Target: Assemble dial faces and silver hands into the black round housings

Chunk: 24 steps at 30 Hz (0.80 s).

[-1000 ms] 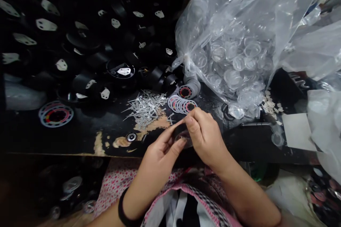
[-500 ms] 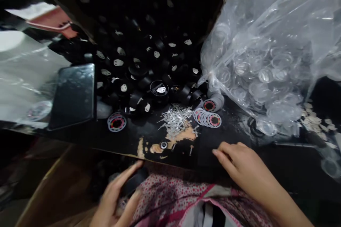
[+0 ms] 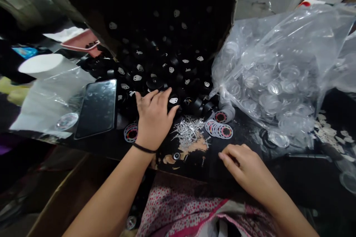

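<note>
My left hand (image 3: 155,114), a dark band on its wrist, reaches over the front of a heap of black round cases (image 3: 196,105) with white tabs. Its fingers are spread, and no case is seen gripped in it. Close to its thumb lies a pile of small silvery pins (image 3: 189,131). My right hand (image 3: 240,161) rests on the dark tabletop with its fingers curled and the thumb against them; whatever is inside is hidden. Beyond it lies a fanned row of printed discs (image 3: 219,129). A small round part (image 3: 176,156) sits near the table's front edge.
A clear plastic bag (image 3: 278,63) of transparent round covers bulges at the right. On the left are a dark phone-like slab (image 3: 97,107), more printed discs (image 3: 130,133) and a pink tray (image 3: 80,42). Pale chips (image 3: 326,129) lie scattered at the far right.
My left hand has gone from below the table edge, where it was around a dark round part, up to the heap; that part is no longer seen in it. My right hand stayed put.
</note>
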Each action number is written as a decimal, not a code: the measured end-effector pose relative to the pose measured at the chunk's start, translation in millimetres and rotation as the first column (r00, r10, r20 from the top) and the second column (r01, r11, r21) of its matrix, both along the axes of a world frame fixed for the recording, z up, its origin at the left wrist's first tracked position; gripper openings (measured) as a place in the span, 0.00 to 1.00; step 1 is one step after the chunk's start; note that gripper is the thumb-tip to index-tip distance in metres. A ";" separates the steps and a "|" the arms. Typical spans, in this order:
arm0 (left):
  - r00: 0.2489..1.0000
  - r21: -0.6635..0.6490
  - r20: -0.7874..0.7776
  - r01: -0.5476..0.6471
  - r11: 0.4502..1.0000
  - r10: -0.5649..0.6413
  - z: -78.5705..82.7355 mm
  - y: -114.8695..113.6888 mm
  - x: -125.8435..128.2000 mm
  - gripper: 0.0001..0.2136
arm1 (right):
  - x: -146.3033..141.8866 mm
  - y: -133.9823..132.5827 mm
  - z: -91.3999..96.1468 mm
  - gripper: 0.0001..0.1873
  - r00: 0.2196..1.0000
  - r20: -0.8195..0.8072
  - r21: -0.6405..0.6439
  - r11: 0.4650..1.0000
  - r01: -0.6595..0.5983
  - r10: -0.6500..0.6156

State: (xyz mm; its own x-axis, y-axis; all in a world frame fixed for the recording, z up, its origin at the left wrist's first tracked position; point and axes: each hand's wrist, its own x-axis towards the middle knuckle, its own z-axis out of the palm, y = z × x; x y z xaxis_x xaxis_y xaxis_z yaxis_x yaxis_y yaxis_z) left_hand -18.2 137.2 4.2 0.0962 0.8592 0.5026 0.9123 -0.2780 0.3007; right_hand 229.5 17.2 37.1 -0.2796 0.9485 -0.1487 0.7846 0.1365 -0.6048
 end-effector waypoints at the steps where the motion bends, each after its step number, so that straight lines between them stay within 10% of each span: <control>1: 0.998 0.018 0.068 -0.001 1.000 -0.001 0.3 -5.4 -1.1 0.25 | -2.5 0.7 -1.8 0.12 0.999 -0.040 -0.008 1.000 0.012 -0.013; 6: 0.759 -0.129 0.648 0.194 0.972 -0.065 1.0 -74.0 15.1 0.32 | -28.1 4.2 -2.7 0.21 0.941 -0.335 -0.003 0.999 0.043 -0.041; 11: 0.679 -0.500 0.730 0.455 0.737 0.076 -7.7 -128.9 28.6 0.22 | -23.0 11.6 -2.9 0.21 0.942 -0.315 0.082 0.992 -0.097 0.118; 18: 0.309 -0.493 0.870 0.532 0.688 0.384 -16.5 -134.8 40.5 0.15 | 19.5 42.3 -20.8 0.20 0.919 0.295 0.161 0.962 0.220 -0.260; 24: -0.088 -0.422 0.796 0.628 0.654 0.598 -7.2 -135.6 58.5 0.11 | 21.0 45.5 -26.0 0.06 0.911 -0.185 0.039 0.924 0.381 -0.368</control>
